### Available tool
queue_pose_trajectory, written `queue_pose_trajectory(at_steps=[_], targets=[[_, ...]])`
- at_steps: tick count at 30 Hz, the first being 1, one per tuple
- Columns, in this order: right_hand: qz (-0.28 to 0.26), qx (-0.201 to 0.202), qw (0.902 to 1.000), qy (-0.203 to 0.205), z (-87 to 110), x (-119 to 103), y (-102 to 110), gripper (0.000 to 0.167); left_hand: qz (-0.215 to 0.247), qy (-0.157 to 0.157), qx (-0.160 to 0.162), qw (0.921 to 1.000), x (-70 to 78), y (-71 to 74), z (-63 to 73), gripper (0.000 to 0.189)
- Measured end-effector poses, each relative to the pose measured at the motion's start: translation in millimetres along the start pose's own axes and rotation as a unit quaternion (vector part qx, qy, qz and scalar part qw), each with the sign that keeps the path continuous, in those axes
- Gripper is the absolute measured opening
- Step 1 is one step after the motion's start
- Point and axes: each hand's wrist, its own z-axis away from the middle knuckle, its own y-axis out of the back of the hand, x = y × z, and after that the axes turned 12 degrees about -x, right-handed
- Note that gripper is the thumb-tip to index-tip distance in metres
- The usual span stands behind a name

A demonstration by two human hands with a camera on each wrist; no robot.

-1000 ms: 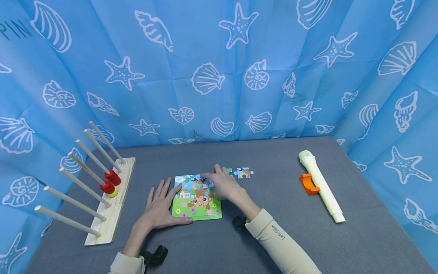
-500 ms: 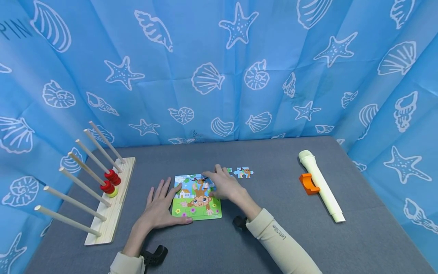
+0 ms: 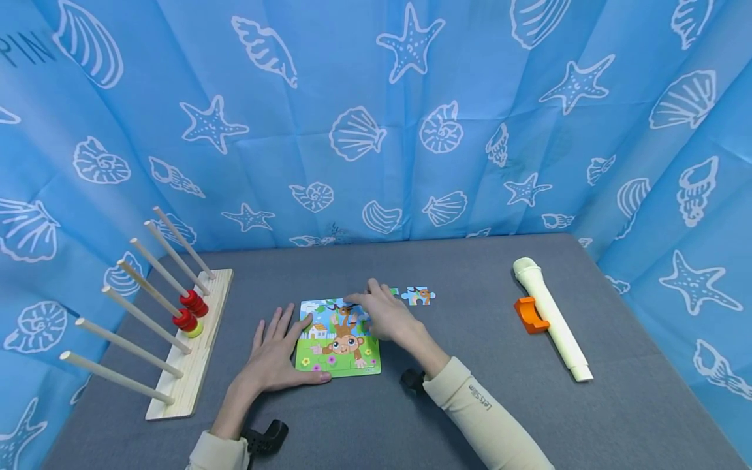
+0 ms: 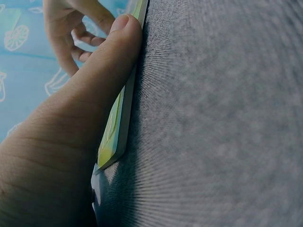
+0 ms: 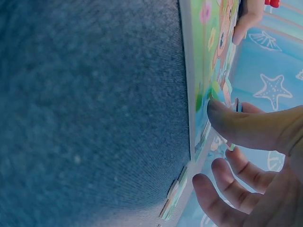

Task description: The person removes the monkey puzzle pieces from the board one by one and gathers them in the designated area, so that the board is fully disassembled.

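A square jigsaw puzzle point(image 3: 337, 363) with a monkey, a house and flowers lies on the grey table. My left hand point(image 3: 272, 359) has its fingers spread at the puzzle's left side, its thumb along the near edge. In the left wrist view the left thumb point(image 4: 124, 35) lies against the board's rim. Over the puzzle's upper right part, my right hand point(image 3: 388, 318) pinches a puzzle piece point(image 5: 230, 145) between thumb and index finger. That piece is tilted and mostly hidden by the fingers. Two loose pieces lie beyond the right hand, one a deer piece point(image 3: 419, 296), the other partly covered.
A wooden peg rack point(image 3: 200, 352) with red rings point(image 3: 194, 303) and a yellow one stands at the left. To the right lies a cream toy microphone point(image 3: 555, 320), an orange curved block point(image 3: 531, 316) against it. A blue shell-patterned curtain point(image 3: 376, 170) hangs behind the table.
My right hand's fingers shift very slightly over the upper right of the puzzle, and the piece's light face seen earlier is less visible. The left hand stays in place.
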Motion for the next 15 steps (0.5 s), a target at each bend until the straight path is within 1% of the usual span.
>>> queue_pose_trajectory(at_steps=[10,15], targets=[[-0.001,0.001,1.0,-0.006,-1.8,-1.4,-0.7,0.062,-0.003,0.003,-0.002,1.0,-1.3,-0.2,-0.1,0.12],[0.006,0.005,1.0,-0.005,-3.2,-1.1,-2.1,0.062,-0.003,-0.003,0.003,1.0,-0.8,-0.1,0.5,0.121]])
